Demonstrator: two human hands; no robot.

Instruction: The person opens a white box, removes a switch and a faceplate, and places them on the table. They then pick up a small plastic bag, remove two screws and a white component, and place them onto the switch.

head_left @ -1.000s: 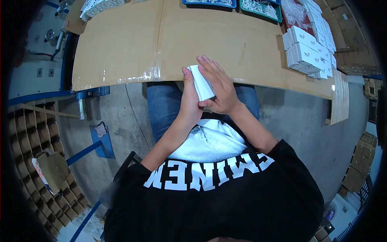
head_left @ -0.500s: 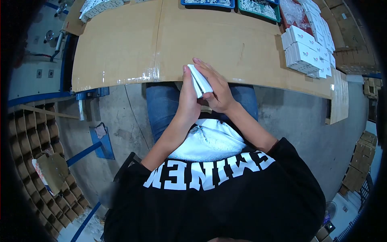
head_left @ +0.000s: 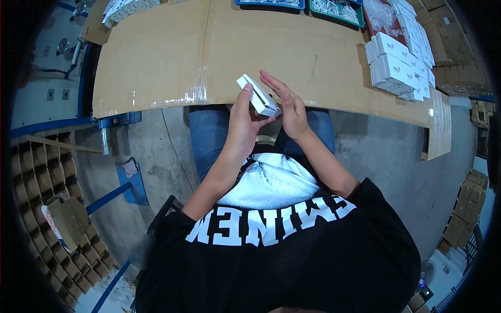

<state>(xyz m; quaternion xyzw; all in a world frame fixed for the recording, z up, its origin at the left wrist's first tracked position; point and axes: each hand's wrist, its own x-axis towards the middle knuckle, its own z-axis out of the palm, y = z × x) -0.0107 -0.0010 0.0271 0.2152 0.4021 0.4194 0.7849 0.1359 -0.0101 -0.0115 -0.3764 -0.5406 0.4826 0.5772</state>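
Observation:
A small white box with a dark gap along its side is held tilted above the table's near edge. My left hand is wrapped round it, with the thumb on its left side and fingers beneath. My right hand is just to the right of the box, its fingers apart and raised. Whether its lower fingers touch the box is hard to see.
The cardboard-covered table spans the front. Stacked white boxes stand at its right. A blue tray and a green tray of small white items lie at the far edge. Cardboard dividers are at lower left.
My right hand has moved right, off the upper side of the box, and its fingers have spread. The box has tilted in my left hand and shows more of its side.

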